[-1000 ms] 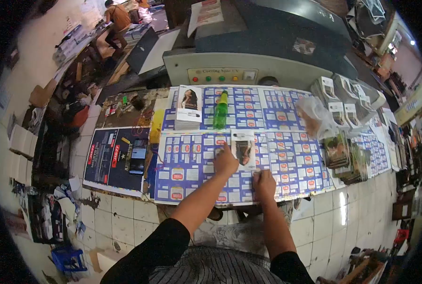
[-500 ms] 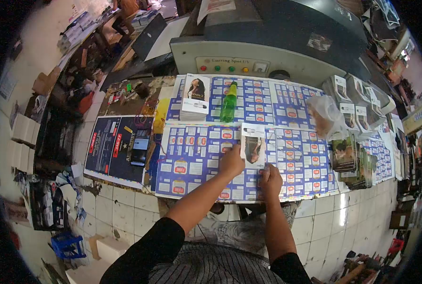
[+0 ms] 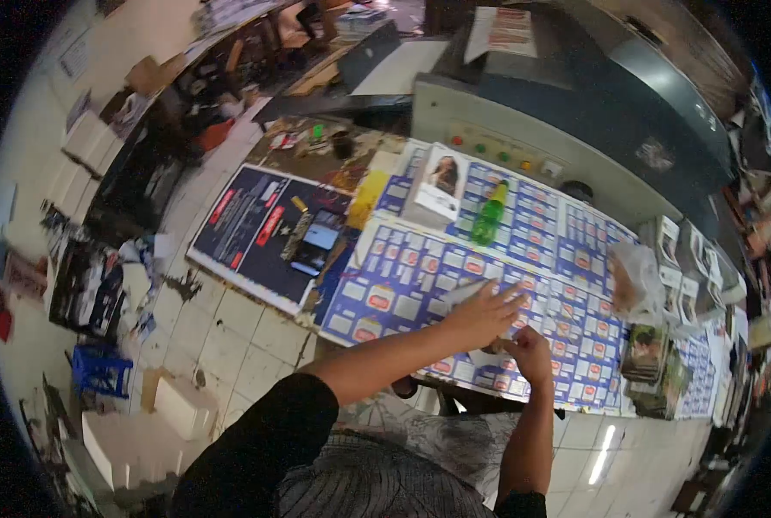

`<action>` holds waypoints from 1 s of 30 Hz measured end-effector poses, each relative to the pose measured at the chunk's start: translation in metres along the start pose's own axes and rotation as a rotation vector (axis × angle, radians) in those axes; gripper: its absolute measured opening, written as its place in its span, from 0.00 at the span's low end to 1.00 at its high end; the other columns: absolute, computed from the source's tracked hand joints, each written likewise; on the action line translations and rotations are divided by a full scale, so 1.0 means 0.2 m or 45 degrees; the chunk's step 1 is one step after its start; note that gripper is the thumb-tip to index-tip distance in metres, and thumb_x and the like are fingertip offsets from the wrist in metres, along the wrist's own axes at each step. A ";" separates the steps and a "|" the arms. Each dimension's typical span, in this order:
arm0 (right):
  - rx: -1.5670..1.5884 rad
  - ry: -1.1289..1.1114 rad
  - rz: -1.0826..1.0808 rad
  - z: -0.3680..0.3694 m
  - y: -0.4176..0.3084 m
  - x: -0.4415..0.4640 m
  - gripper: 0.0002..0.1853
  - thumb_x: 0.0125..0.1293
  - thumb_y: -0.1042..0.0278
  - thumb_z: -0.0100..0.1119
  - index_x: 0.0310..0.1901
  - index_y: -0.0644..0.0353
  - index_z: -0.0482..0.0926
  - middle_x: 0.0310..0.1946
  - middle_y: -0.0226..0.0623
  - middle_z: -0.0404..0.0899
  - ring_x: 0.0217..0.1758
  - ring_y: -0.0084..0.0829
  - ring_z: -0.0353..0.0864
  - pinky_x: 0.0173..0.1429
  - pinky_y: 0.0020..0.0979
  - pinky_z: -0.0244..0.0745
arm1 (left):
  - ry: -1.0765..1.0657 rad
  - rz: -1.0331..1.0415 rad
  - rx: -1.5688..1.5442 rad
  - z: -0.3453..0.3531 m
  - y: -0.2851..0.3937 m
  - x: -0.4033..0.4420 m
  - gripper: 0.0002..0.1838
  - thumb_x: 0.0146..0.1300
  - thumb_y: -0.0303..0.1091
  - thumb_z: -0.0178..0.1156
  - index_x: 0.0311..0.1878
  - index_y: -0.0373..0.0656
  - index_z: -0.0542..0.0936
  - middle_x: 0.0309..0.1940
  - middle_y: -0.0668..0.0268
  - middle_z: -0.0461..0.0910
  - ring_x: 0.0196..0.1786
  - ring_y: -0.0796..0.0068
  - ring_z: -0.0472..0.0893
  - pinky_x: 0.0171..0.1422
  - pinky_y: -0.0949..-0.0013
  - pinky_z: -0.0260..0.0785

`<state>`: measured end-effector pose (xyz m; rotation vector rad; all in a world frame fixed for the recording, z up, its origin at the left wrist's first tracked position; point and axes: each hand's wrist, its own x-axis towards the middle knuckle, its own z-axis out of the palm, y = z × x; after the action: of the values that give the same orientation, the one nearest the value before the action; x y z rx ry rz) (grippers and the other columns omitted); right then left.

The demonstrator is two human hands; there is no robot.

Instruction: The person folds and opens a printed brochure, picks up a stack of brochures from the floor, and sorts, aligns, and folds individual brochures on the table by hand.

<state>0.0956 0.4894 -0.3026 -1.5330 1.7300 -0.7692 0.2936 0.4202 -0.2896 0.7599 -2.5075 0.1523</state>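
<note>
Blue printed sheets (image 3: 385, 269) cover most of the worktop (image 3: 309, 166), and a pale card (image 3: 463, 295) lies on them towards the near edge, mostly hidden by the hands. Over it the left hand (image 3: 484, 316) is spread, fingers reaching towards the far edge. Just beside it, closer to the near edge, the right hand (image 3: 530, 354) has its fingers curled inward; blur hides whether they pinch the card or only touch it. If the left palm pressed while the right fingers pulled, the card could crease or skid over the near edge. Further off, towards the far edge, are a green bottle (image 3: 489, 217) and a card stack (image 3: 437, 186); a wide forearm swing could knock either, and any liquid would spoil the sheets.
</note>
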 end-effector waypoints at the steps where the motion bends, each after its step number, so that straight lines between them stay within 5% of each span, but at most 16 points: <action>1: -0.118 0.000 -0.132 0.01 0.02 0.01 0.11 0.52 0.70 0.72 0.30 0.66 0.79 0.23 0.41 0.79 0.26 0.32 0.78 0.31 0.33 0.71 | -0.097 0.157 0.019 -0.01 -0.01 -0.01 0.17 0.58 0.37 0.59 0.50 0.45 0.83 0.49 0.62 0.80 0.62 0.59 0.75 0.65 0.51 0.66; 2: -0.186 -0.044 -0.161 -0.01 0.04 0.00 0.11 0.51 0.71 0.72 0.31 0.67 0.80 0.24 0.42 0.80 0.26 0.34 0.79 0.32 0.34 0.72 | -0.104 0.133 0.030 -0.02 -0.01 -0.01 0.17 0.58 0.37 0.59 0.50 0.45 0.83 0.49 0.62 0.80 0.62 0.59 0.75 0.65 0.51 0.66; 4: -0.118 -0.049 -0.105 -0.02 0.03 0.00 0.09 0.53 0.70 0.72 0.31 0.65 0.82 0.22 0.38 0.79 0.27 0.29 0.78 0.31 0.32 0.70 | -0.684 -0.015 -0.266 -0.04 -0.02 -0.01 0.09 0.58 0.40 0.61 0.34 0.50 0.88 0.36 0.61 0.86 0.50 0.61 0.85 0.59 0.51 0.71; 5: -0.086 0.004 -0.031 -0.04 0.02 0.00 0.09 0.54 0.70 0.72 0.33 0.64 0.83 0.21 0.34 0.77 0.26 0.26 0.75 0.31 0.30 0.68 | -0.563 0.004 -0.288 -0.01 -0.04 -0.03 0.09 0.58 0.39 0.60 0.36 0.51 0.87 0.28 0.64 0.85 0.38 0.62 0.87 0.51 0.51 0.74; 7: 0.247 0.191 -0.085 -0.04 0.03 0.00 0.11 0.61 0.66 0.68 0.41 0.64 0.83 0.20 0.23 0.69 0.25 0.18 0.64 0.30 0.25 0.61 | -0.419 -0.136 -0.370 -0.03 -0.11 -0.03 0.10 0.60 0.42 0.59 0.38 0.50 0.86 0.29 0.62 0.85 0.37 0.60 0.86 0.46 0.52 0.74; 8: 0.493 0.299 0.057 -0.07 0.12 0.01 0.14 0.69 0.61 0.62 0.45 0.66 0.82 0.22 0.23 0.72 0.25 0.17 0.64 0.31 0.24 0.62 | -0.266 -0.272 -0.445 -0.04 -0.17 -0.01 0.12 0.63 0.44 0.58 0.39 0.49 0.86 0.30 0.61 0.85 0.37 0.58 0.86 0.42 0.52 0.75; 10: 0.610 0.379 0.181 -0.05 0.30 0.02 0.17 0.73 0.57 0.57 0.43 0.65 0.83 0.23 0.24 0.74 0.27 0.20 0.68 0.33 0.27 0.66 | -0.454 -0.790 -0.611 -0.33 -0.25 0.17 0.18 0.72 0.53 0.50 0.47 0.51 0.80 0.29 0.57 0.84 0.35 0.53 0.86 0.40 0.51 0.77; 11: 0.459 0.428 0.050 0.04 0.33 0.04 0.17 0.73 0.56 0.57 0.42 0.64 0.84 0.22 0.26 0.76 0.27 0.21 0.70 0.33 0.29 0.67 | -0.445 -0.965 -0.628 -0.30 -0.33 0.23 0.20 0.72 0.54 0.50 0.49 0.49 0.78 0.32 0.51 0.84 0.36 0.47 0.85 0.41 0.47 0.76; 12: 0.304 0.474 -0.071 0.14 0.31 0.03 0.18 0.73 0.54 0.58 0.42 0.64 0.85 0.22 0.29 0.77 0.27 0.22 0.73 0.33 0.31 0.69 | -0.110 -1.081 -0.664 -0.12 -0.42 0.23 0.18 0.72 0.51 0.51 0.49 0.47 0.77 0.31 0.49 0.83 0.36 0.45 0.84 0.42 0.44 0.74; 14: -0.032 0.504 -0.032 0.26 0.21 -0.01 0.15 0.69 0.58 0.60 0.32 0.63 0.82 0.24 0.44 0.80 0.26 0.42 0.79 0.34 0.42 0.72 | 0.196 -1.099 -0.467 -0.12 -0.57 0.38 0.13 0.70 0.45 0.54 0.42 0.45 0.77 0.31 0.48 0.83 0.37 0.41 0.83 0.40 0.41 0.73; 16: -0.527 0.595 -0.116 0.38 0.27 -0.01 0.14 0.66 0.59 0.63 0.29 0.61 0.81 0.24 0.44 0.81 0.27 0.45 0.82 0.33 0.43 0.74 | 0.140 -1.093 -0.304 -0.11 -0.73 0.49 0.15 0.69 0.44 0.54 0.41 0.40 0.79 0.31 0.47 0.83 0.36 0.43 0.84 0.42 0.42 0.74; 17: -0.460 0.584 -0.124 0.38 0.23 -0.01 0.13 0.65 0.59 0.64 0.28 0.60 0.81 0.23 0.43 0.81 0.26 0.46 0.82 0.33 0.43 0.74 | 0.059 -1.055 -0.190 -0.13 -0.78 0.55 0.25 0.73 0.53 0.49 0.39 0.37 0.80 0.30 0.48 0.84 0.37 0.46 0.85 0.41 0.44 0.75; 22: -0.430 0.626 -0.136 0.36 0.24 0.00 0.16 0.64 0.56 0.65 0.26 0.58 0.80 0.24 0.42 0.81 0.25 0.47 0.81 0.31 0.45 0.74 | 0.060 -1.151 -0.004 0.05 -0.99 0.69 0.25 0.72 0.52 0.51 0.38 0.37 0.83 0.31 0.49 0.86 0.41 0.47 0.86 0.54 0.50 0.73; 27: -0.360 0.586 -0.144 0.32 0.19 -0.01 0.12 0.63 0.62 0.65 0.26 0.59 0.80 0.21 0.41 0.77 0.22 0.45 0.77 0.29 0.43 0.72 | -0.232 -1.032 0.217 0.11 -1.01 0.69 0.16 0.66 0.37 0.54 0.51 0.37 0.78 0.35 0.48 0.86 0.43 0.48 0.87 0.49 0.47 0.77; 30: -0.369 0.620 -0.186 0.33 0.21 0.00 0.12 0.62 0.62 0.65 0.25 0.58 0.78 0.20 0.41 0.76 0.22 0.45 0.76 0.28 0.43 0.71 | -0.255 -1.012 0.170 0.22 -1.02 0.69 0.17 0.66 0.37 0.53 0.52 0.35 0.76 0.37 0.47 0.85 0.43 0.48 0.86 0.50 0.48 0.77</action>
<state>0.1246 0.4959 -0.3739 -1.7848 2.1755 -1.0719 0.2878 0.1706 -0.2673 1.8260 -2.1820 -0.0419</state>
